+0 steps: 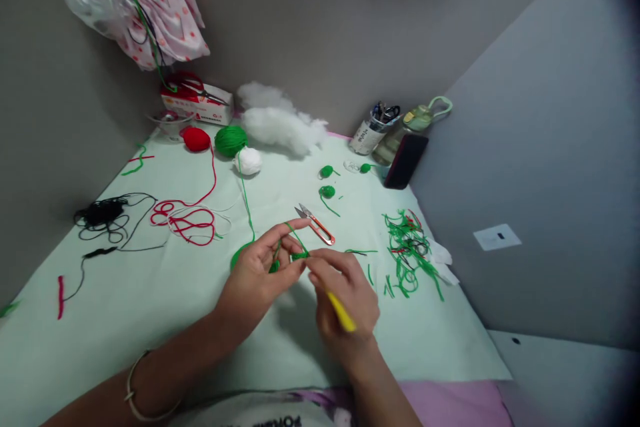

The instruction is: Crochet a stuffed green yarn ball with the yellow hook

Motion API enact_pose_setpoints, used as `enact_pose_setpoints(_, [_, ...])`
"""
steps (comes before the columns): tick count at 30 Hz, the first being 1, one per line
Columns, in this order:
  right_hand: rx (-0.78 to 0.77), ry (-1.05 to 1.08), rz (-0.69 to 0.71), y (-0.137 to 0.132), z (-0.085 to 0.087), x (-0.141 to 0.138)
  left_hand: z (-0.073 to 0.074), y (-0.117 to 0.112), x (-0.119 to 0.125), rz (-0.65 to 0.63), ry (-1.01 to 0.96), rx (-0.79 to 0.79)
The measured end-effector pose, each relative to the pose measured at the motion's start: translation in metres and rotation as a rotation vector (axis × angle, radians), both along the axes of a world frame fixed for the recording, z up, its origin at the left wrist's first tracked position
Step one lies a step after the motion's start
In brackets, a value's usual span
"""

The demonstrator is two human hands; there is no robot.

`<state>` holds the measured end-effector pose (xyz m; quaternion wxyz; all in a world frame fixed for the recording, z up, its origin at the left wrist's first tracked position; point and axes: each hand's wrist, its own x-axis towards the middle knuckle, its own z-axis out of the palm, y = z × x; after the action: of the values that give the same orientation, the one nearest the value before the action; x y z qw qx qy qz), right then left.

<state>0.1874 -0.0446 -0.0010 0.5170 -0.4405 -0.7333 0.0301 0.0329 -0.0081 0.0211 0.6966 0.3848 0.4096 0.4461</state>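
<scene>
My left hand (263,268) pinches a small green crochet piece (300,255), with green yarn (247,203) looped over its fingers and trailing back to a green yarn ball (231,140). My right hand (345,290) is closed round a yellow-handled crochet hook (342,312), its tip at the green piece. Both hands hover just above the pale green table cover (150,293). Orange-handled thread snips (317,225) lie just beyond my fingers.
Red (196,139) and white (248,161) yarn balls, white stuffing (280,121), loose red (187,220) and black yarn (103,213), small green crocheted bits (327,181), a heap of green scraps (407,247), a dark phone (405,160), a cup of tools (373,128) and a bottle (415,121) by grey walls.
</scene>
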Motion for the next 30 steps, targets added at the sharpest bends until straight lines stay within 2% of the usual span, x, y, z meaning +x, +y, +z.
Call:
enact_pose_setpoints(2, [0.075, -0.071, -0.053, 0.006, -0.006, -0.001, -0.003, 0.005, 0.001, -0.067, -0.134, -0.120])
enact_pose_setpoints(3, [0.060, -0.026, -0.051, 0.008, -0.007, -0.001, -0.005, 0.008, 0.001, -0.116, -0.203, -0.188])
enact_pose_setpoints(6, [-0.134, 0.349, 0.035, 0.017, -0.004, 0.001, -0.010, 0.018, -0.003, -0.181, -0.339, -0.319])
enact_pose_setpoints(9, [-0.288, 0.665, 0.134, 0.026, 0.002, 0.001, -0.011, 0.024, -0.006, -0.159, -0.346, -0.300])
enact_pose_setpoints(11, [-0.361, 0.681, 0.167, 0.032, 0.003, -0.002, -0.010, 0.026, -0.007, -0.173, -0.312, -0.246])
enact_pose_setpoints(14, [-0.378, 0.603, 0.110, 0.035, 0.001, -0.008, -0.010, 0.026, -0.006, -0.149, -0.229, -0.168])
enact_pose_setpoints(18, [-0.218, 0.266, 0.031, 0.031, -0.003, -0.012, -0.012, 0.026, -0.005, -0.057, -0.219, -0.209])
enact_pose_setpoints(20, [-0.144, 0.159, 0.013, 0.029, -0.004, -0.011, -0.013, 0.027, -0.006, -0.089, -0.302, -0.309])
enact_pose_setpoints(21, [-0.134, 0.188, 0.005, 0.028, -0.004, -0.011, -0.013, 0.028, -0.007, -0.114, -0.347, -0.356])
enact_pose_setpoints(23, [-0.191, 0.395, 0.005, 0.029, -0.003, -0.009, -0.013, 0.029, -0.009, -0.136, -0.412, -0.399])
enact_pose_setpoints(26, [-0.351, 0.728, 0.070, 0.033, 0.001, -0.009, -0.012, 0.029, -0.012, -0.114, -0.386, -0.324])
enact_pose_setpoints(30, [-0.449, 0.757, 0.116, 0.035, 0.001, -0.011, -0.010, 0.024, -0.010, -0.128, -0.282, -0.174])
